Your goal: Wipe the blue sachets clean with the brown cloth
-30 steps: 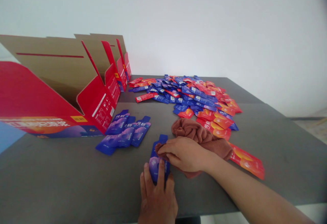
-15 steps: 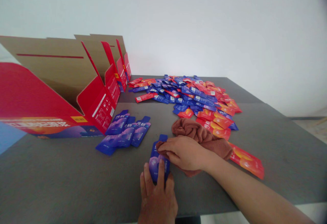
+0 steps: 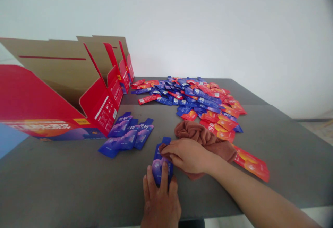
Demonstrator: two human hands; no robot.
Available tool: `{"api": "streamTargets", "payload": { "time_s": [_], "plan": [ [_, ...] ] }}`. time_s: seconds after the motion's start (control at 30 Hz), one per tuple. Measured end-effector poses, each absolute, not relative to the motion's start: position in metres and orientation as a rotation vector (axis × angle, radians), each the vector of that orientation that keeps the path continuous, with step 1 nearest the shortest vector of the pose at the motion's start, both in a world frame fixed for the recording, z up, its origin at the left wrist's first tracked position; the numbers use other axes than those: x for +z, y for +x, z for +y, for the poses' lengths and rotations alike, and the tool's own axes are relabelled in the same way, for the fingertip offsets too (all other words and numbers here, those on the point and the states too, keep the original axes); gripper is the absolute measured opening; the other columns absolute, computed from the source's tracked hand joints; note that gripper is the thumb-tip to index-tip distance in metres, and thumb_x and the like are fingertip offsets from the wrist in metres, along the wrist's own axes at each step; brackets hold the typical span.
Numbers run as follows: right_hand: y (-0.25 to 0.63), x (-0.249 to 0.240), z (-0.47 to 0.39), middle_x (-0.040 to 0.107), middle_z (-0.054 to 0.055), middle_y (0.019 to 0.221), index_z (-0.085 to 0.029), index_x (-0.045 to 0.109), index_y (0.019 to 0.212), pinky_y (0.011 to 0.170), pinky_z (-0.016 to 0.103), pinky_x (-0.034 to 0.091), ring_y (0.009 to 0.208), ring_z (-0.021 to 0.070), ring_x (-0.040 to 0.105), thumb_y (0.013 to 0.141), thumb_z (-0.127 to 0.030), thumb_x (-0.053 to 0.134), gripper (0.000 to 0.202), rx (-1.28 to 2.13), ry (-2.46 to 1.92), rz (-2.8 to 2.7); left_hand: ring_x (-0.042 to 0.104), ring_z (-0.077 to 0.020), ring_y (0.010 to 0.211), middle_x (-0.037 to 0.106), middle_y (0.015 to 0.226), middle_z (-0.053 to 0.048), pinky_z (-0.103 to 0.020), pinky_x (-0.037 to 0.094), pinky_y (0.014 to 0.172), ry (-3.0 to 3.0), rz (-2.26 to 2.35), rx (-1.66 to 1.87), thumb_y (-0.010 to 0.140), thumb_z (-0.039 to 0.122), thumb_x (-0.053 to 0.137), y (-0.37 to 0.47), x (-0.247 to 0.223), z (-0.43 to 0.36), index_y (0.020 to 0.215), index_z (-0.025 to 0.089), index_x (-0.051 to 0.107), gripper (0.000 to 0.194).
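A blue pouch (image 3: 157, 167) with purple fruit printed on it lies flat in front of me. My left hand (image 3: 161, 196) holds its lower end down, fingers spread around the edges and one finger on top. My right hand (image 3: 188, 155) is closed on a bunched brown cloth (image 3: 195, 131), pressing a fold of it against the pouch's upper part. The rest of the cloth lies crumpled behind and right of that hand. To the left, several more blue pouches (image 3: 126, 139) overlap in a small group.
Open red cartons (image 3: 99, 106) stand in a row along the left side. A large heap of red and blue pouches (image 3: 192, 93) covers the far middle of the grey table (image 3: 65, 179). One red pouch (image 3: 253, 164) lies beside my right forearm. A pale wall rises behind.
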State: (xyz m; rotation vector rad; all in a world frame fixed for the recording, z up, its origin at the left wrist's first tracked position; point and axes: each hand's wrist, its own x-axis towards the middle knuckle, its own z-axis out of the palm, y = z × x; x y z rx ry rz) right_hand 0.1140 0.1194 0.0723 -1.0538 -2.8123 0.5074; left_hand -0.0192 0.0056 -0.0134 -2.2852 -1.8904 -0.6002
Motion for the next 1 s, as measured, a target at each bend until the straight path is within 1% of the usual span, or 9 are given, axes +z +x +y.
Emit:
{"api": "streamTargets", "payload": {
  "time_s": [0.1,0.23,0.5,0.67,0.83,1.0],
  "plan": [
    [0.1142,0.0709,0.1199,0.064,0.004,0.096,-0.022,0.062,0.107,0.069,0.028,0.037,0.084,0.0172,0.057,0.088,-0.023,0.04,0.029,0.472,-1.1,-2.8,0.036,-0.0404,0.123,0.055,0.127,-0.004,-0.056,0.037,0.098,-2.27,-1.895,-0.605,0.066,0.026,0.067,-0.0188,-0.0135,0.0054,0.093,0.025,0.067,0.027],
    [0.1144,0.0726,0.1192,0.064,0.004,0.096,-0.022,0.061,0.109,0.071,0.028,0.037,0.085,0.017,0.057,0.088,-0.023,0.041,0.029,0.511,-1.076,-2.811,0.034,-0.0391,0.125,0.054,0.128,-0.004,-0.056,0.037,0.098,-2.27,-1.879,-0.63,0.068,0.026,0.063,-0.0192,-0.0161,0.0055,0.093,0.026,0.067,0.025],
    [0.1145,0.0761,0.1179,0.064,0.003,0.095,-0.023,0.063,0.105,0.075,0.028,0.038,0.085,0.0167,0.058,0.087,-0.02,0.041,0.029,0.586,-0.937,-2.842,0.037,-0.0435,0.121,0.055,0.128,-0.004,-0.057,0.038,0.097,-2.292,-1.896,-0.644,0.064,0.028,0.069,-0.0197,-0.0134,0.0058,0.096,0.025,0.067,0.032],
    [0.1145,0.0733,0.1184,0.064,0.004,0.095,-0.022,0.062,0.107,0.074,0.028,0.037,0.085,0.0173,0.057,0.088,-0.023,0.04,0.028,0.57,-1.01,-2.812,0.036,-0.0434,0.123,0.054,0.129,-0.004,-0.057,0.038,0.098,-2.286,-1.892,-0.623,0.066,0.028,0.067,-0.0192,-0.0134,0.0053,0.097,0.025,0.067,0.031],
    [0.1143,0.0712,0.1188,0.064,0.004,0.096,-0.022,0.061,0.107,0.071,0.028,0.037,0.083,0.0168,0.057,0.088,-0.023,0.04,0.028,0.529,-1.07,-2.791,0.037,-0.0431,0.122,0.055,0.127,-0.004,-0.058,0.037,0.098,-2.293,-1.92,-0.64,0.065,0.028,0.068,-0.0193,-0.0152,0.0054,0.094,0.026,0.068,0.029],
    [0.1145,0.0728,0.1182,0.064,0.003,0.095,-0.023,0.061,0.107,0.073,0.028,0.037,0.084,0.0167,0.057,0.088,-0.022,0.041,0.028,0.537,-1.01,-2.825,0.035,-0.042,0.123,0.054,0.128,-0.004,-0.057,0.036,0.099,-2.296,-1.907,-0.635,0.066,0.026,0.067,-0.0197,-0.0152,0.0051,0.098,0.026,0.066,0.031]
  ]
}}
